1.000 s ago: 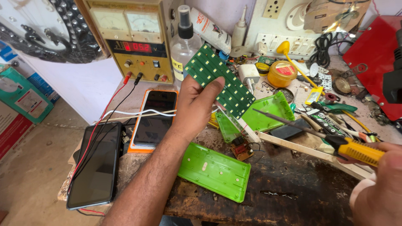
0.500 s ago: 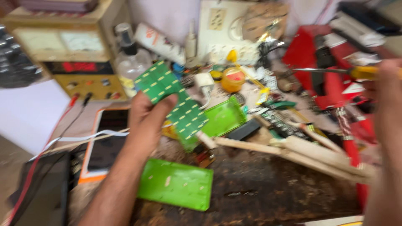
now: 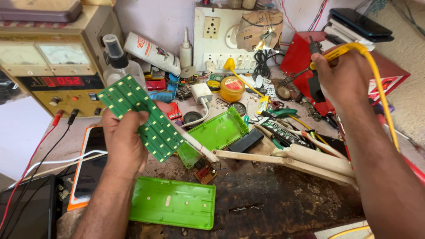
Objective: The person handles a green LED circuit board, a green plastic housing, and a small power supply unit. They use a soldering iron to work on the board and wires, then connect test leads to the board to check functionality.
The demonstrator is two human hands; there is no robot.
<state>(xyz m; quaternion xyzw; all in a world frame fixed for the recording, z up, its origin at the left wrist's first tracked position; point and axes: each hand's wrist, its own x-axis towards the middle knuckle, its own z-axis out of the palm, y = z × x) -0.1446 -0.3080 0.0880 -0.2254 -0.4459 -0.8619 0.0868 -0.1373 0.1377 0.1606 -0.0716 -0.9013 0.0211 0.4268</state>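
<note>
This is a small electronics repair workshop. A scarred, stained worktop [image 3: 274, 199] is crowded with a bench power supply [image 3: 53, 66] with meters, a wall socket board [image 3: 217, 40], a tin of solder paste [image 3: 232, 88], loose circuit boards, pliers and opened green plastic casings [image 3: 172, 202].

Above the green plastic cover [image 3: 173, 202] on the workbench, the left hand [image 3: 123, 139] grips a green LED board [image 3: 141, 117], while the right hand [image 3: 343, 75], far right of it, holds a yellow-corded soldering iron [image 3: 325, 53].
</note>
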